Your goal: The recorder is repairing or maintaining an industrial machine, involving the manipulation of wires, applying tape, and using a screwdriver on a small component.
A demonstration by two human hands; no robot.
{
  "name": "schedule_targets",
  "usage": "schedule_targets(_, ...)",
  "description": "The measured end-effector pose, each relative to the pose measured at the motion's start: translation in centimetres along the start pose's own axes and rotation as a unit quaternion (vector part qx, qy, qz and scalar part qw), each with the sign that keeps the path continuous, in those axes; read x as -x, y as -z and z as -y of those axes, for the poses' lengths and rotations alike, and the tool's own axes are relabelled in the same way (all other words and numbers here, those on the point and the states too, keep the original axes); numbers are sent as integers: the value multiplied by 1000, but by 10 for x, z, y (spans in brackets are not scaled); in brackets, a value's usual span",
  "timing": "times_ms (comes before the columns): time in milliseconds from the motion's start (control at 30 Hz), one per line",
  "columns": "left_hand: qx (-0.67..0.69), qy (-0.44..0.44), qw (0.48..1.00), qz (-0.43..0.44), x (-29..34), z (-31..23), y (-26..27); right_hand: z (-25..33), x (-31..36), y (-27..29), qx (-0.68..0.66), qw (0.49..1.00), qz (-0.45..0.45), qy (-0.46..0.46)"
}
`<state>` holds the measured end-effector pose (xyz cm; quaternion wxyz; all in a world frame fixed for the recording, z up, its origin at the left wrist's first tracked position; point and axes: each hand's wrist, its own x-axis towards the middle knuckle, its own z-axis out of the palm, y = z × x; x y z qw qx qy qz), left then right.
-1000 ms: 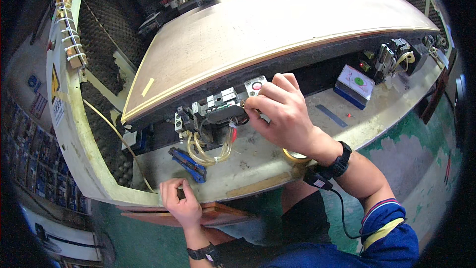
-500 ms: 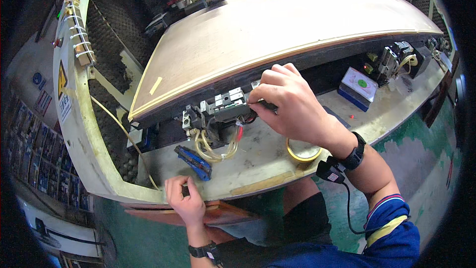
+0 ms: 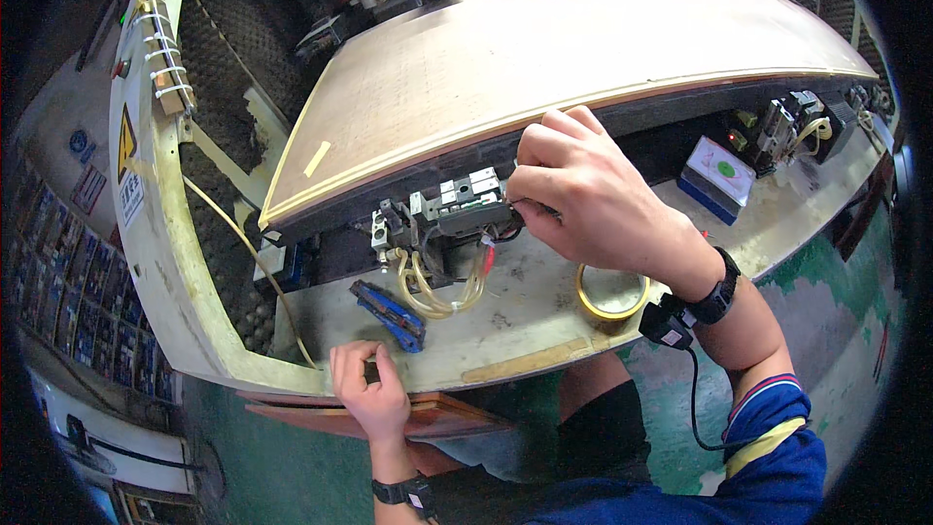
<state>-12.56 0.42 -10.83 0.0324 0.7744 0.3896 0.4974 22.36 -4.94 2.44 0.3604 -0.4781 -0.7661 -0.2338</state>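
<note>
My right hand (image 3: 598,199) reaches over the bench to the right end of a grey pneumatic valve block (image 3: 470,202). Its thumb and fingers are pinched together there, and whatever they hold is hidden behind them. Pale looped tubes (image 3: 437,303) and a red-sleeved wire hang below the block. My left hand (image 3: 372,391) is at the front edge of the bench, its fingers loosely curled and the thumb raised, with nothing visible in it. A blue utility knife (image 3: 389,315) lies on the bench just beyond that hand.
A large pale board (image 3: 544,49) spans the machine bed behind the valve block. On the bench (image 3: 525,316) are a yellow tape roll (image 3: 612,294) and a blue box with a white top (image 3: 717,175). Another valve unit (image 3: 783,136) stands at right. A cable (image 3: 248,258) runs down the left frame.
The view has shifted slightly, so the bench sits a little farther right in the picture. My right hand stays pinched at the block's end. My left thumb stands more upright, away from the fingers.
</note>
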Motion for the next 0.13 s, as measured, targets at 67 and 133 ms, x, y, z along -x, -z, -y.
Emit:
schedule_targets(67,9,11,1000,1,1,1,0,-1,0,-1,3,1000,5,6)
schedule_targets(133,9,25,1000,10,3,1,1,-1,3,-2,9,1000,14,9)
